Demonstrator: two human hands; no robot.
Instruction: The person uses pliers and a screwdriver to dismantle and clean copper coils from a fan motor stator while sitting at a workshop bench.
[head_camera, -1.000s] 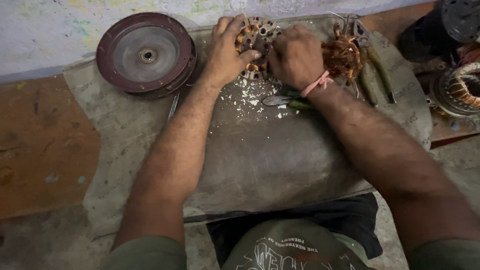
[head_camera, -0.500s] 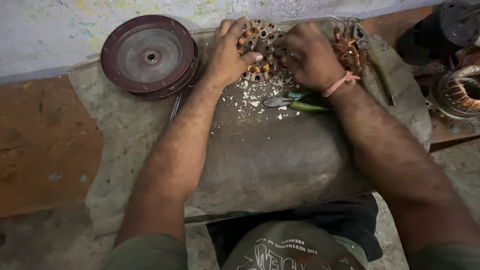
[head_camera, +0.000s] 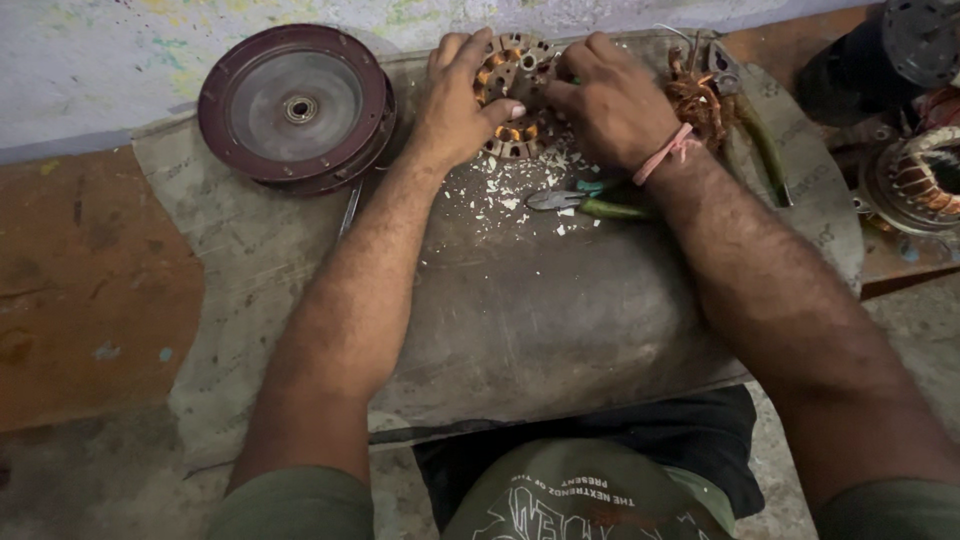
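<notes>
Both hands are now closed on the copper-wound stator (head_camera: 512, 95) at the far edge of the grey mat (head_camera: 520, 310), the left hand (head_camera: 455, 110) gripping its left rim while the right hand (head_camera: 610, 105), shifted leftward off the loose copper coil (head_camera: 700, 100), pinches its right side, green-handled pliers (head_camera: 590, 205) lying below.

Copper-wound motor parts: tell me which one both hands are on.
The round stator at the top middle of the grey mat, between the left hand and right hand. The copper tangle and far-right winding lie untouched.
</notes>
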